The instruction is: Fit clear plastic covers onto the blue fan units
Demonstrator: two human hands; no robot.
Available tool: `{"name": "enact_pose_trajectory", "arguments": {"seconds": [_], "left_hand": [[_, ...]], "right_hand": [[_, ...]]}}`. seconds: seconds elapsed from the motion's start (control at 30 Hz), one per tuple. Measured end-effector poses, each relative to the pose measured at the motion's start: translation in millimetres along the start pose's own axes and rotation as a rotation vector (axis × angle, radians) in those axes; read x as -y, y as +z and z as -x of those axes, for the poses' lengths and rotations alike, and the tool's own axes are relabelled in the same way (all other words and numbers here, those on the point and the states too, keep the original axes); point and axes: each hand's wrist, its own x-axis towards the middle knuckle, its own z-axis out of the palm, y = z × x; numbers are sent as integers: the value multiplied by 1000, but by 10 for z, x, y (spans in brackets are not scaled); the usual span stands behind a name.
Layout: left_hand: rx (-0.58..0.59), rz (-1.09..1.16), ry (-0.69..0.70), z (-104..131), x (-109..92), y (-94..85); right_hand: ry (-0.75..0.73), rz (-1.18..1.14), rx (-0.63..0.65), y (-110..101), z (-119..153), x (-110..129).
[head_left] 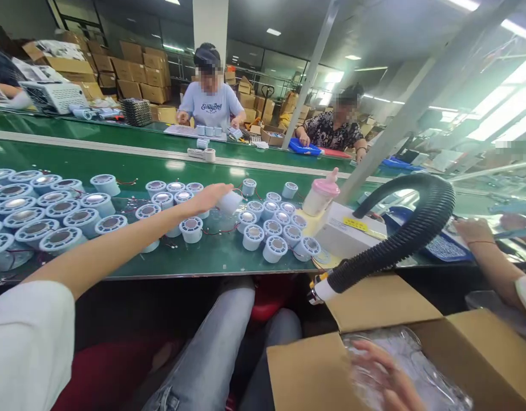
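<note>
My left hand (pixel 214 197) reaches over the green bench with its fingers closed round a pale blue cylindrical housing (pixel 229 202), which is tilted on its side. Similar round housings with silver discs on top and thin red and black wires stand close by, one group (pixel 271 228) to its right and another (pixel 173 197) beside and below the forearm. At the lower right my right hand (pixel 387 371) is over an open cardboard box (pixel 306 371), next to clear plastic pieces (pixel 434 365). Motion blurs its fingers, and whether it grips a piece does not show.
A black flexible hose (pixel 400 240) arches over the bench's front edge. Behind it are a white box (pixel 351 231) and a pink-lidded jar (pixel 320 194). More housings (pixel 27 217) crowd the left side. Two people work across the bench; a co-worker's arm (pixel 481 245) is at right beside a blue tray (pixel 442 245).
</note>
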Motion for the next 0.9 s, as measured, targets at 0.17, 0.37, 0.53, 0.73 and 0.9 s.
{"name": "enact_pose_trajectory", "arguments": {"seconds": [0.17,0.37,0.53,0.73,0.9], "left_hand": [[532,844,-190,906,-202,642],[829,672,-53,1433,-250,1182],[444,275,266,1557,-317,1211],[266,385,337,1603,-199,1335],[226,371,487,1574,-20,1471]], "right_hand": [[-190,64,101,616,-187,740],[-106,271,160,811,-170,876],[118,-93,525,790,-162,829],[459,-488,467,751,-122,847],[518,-672,350,761,-138,858]]}}
